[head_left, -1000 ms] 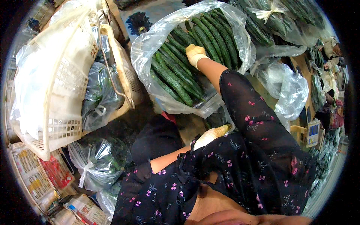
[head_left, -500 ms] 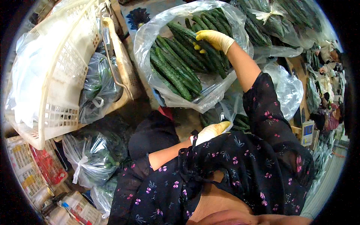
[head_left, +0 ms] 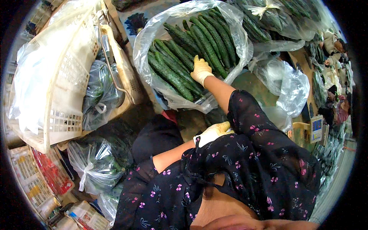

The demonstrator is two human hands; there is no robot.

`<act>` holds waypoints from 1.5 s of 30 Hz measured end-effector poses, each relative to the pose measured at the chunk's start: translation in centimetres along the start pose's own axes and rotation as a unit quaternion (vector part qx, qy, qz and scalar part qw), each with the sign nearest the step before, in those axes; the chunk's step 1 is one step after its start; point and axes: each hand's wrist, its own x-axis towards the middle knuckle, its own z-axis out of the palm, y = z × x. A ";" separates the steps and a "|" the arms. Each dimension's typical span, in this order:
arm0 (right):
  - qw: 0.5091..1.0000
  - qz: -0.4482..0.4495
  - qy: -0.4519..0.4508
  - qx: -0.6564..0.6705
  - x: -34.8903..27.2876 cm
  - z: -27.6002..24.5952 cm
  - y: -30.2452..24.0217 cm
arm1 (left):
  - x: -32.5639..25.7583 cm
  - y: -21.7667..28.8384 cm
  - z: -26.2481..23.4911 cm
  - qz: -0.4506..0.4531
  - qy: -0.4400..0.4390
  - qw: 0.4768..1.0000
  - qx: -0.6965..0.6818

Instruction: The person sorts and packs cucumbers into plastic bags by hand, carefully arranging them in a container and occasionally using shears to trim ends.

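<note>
A large clear plastic bag (head_left: 143, 46) stands with its mouth spread wide, lined with long dark green cucumbers (head_left: 211, 38) in slanting rows. My right hand (head_left: 201, 71), in a pale yellow glove, reaches into it. Its fingers rest partly extended on the cucumbers near the middle, not wrapped round any. Close to my body, my left hand (head_left: 214, 133) wears the same kind of glove and is closed, its fingers bent. What it holds, if anything, is hidden by the sleeve and glove.
At left stands a white plastic basket (head_left: 63, 88) beside bagged cucumbers (head_left: 99, 90). A tied bag (head_left: 94, 168) lies below it. Further bagged cucumbers (head_left: 283, 15) fill the upper right. Crumpled clear plastic (head_left: 293, 90) and a scale with a display (head_left: 316, 128) are at right.
My right hand has let go of the cucumbers it gripped, which now lie in the bag's right side, and has moved down and left. My left hand has barely moved.
</note>
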 end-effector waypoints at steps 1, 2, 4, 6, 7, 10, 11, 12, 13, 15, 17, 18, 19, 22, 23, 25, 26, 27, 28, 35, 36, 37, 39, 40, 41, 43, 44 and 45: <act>1.000 0.001 0.001 -0.001 0.4 0.3 0.4 | 0.2 -0.5 0.0 -0.017 0.003 1.000 -0.001; 0.999 0.018 -0.039 0.023 1.1 0.7 1.2 | 0.4 -1.0 0.1 -0.016 0.003 1.000 -0.001; 0.995 0.034 -0.077 0.046 1.5 -0.3 1.6 | 0.4 -1.3 0.3 0.057 0.025 0.995 -0.075; 0.982 0.011 -0.181 0.054 1.7 -1.5 1.9 | 0.5 -1.5 0.2 0.055 0.019 0.994 -0.096; 0.978 0.003 -0.200 0.063 2.0 -1.8 2.0 | 0.5 -1.6 0.3 0.051 0.012 0.992 -0.118; 0.954 0.000 -0.250 0.166 4.0 -0.5 4.6 | 0.5 -1.2 0.3 0.022 0.015 1.000 0.013; 0.953 0.001 -0.251 0.166 4.2 -0.2 5.0 | 0.3 -0.8 0.4 0.021 0.015 1.000 0.012; 0.955 0.002 -0.250 0.157 4.4 0.0 5.1 | -0.1 0.4 0.5 0.000 0.028 0.997 0.067; 0.957 0.004 -0.248 0.148 4.6 0.1 5.3 | -0.3 1.0 0.5 -0.021 0.039 0.991 0.122; 0.946 -0.015 -0.271 0.176 4.9 -0.6 5.3 | -0.3 -0.1 0.7 -0.015 0.029 0.999 0.026; 0.939 -0.073 -0.274 0.197 4.9 -2.0 5.1 | 0.2 -1.5 0.4 -0.006 0.020 0.997 -0.070; 0.936 -0.080 -0.303 0.161 5.4 -3.4 5.3 | 0.7 -2.3 0.2 -0.015 0.012 1.000 0.002; 0.943 -0.115 -0.262 0.173 5.3 -4.1 5.5 | 0.8 -2.4 0.0 -0.023 0.008 0.997 0.071; 0.828 -0.034 -0.357 0.431 4.7 -5.8 6.6 | 0.7 -2.3 0.1 -0.014 0.009 1.000 -0.012; 0.823 -0.020 -0.350 0.447 4.2 -5.8 6.6 | 0.9 -2.6 0.0 -0.012 0.009 1.000 -0.012; 0.826 -0.024 -0.346 0.444 4.1 -5.5 7.4 | 1.3 -2.6 0.2 -0.013 0.015 0.997 0.078; 0.832 -0.042 -0.352 0.426 4.4 -4.7 7.9 | 1.4 -2.3 0.5 -0.012 0.008 0.997 0.082; 0.862 -0.043 -0.318 0.393 5.4 -2.8 8.9 | 1.1 -0.8 1.0 -0.035 0.011 0.994 0.107; 0.873 -0.019 -0.272 0.406 4.0 -2.5 8.0 | 0.8 0.0 0.9 -0.058 0.027 0.990 0.125; 0.857 0.019 -0.259 0.446 2.3 -0.9 6.7 | 0.4 1.6 1.1 -0.087 0.001 0.991 0.105; 0.900 0.021 -0.208 0.383 2.3 -0.6 6.3 | 0.3 1.2 1.1 -0.084 0.005 0.996 0.008; 0.899 0.017 -0.210 0.383 2.4 -0.8 6.4 | 0.2 0.8 1.2 -0.079 0.009 0.993 -0.089; 0.712 0.057 -0.441 0.544 1.9 -2.0 6.6 | 0.1 -0.7 0.6 -0.059 0.005 0.994 -0.088; 0.711 0.056 -0.445 0.541 1.3 -2.4 6.1 | 0.0 -0.8 0.5 -0.042 0.000 0.995 -0.089; 0.697 0.057 -0.434 0.568 0.7 -2.6 5.6 | 0.0 -0.8 0.2 -0.041 0.005 0.995 -0.092; 0.678 0.090 -0.401 0.609 0.5 -2.4 5.9 | 0.0 0.7 0.5 -0.057 -0.009 0.998 0.024; 0.677 0.094 -0.399 0.612 0.9 -2.3 6.0 | 0.3 0.1 0.7 -0.061 -0.014 0.998 0.024; 0.722 0.088 -0.382 0.570 1.0 -2.8 5.1 | 0.5 -0.5 0.6 -0.064 -0.008 0.998 -0.022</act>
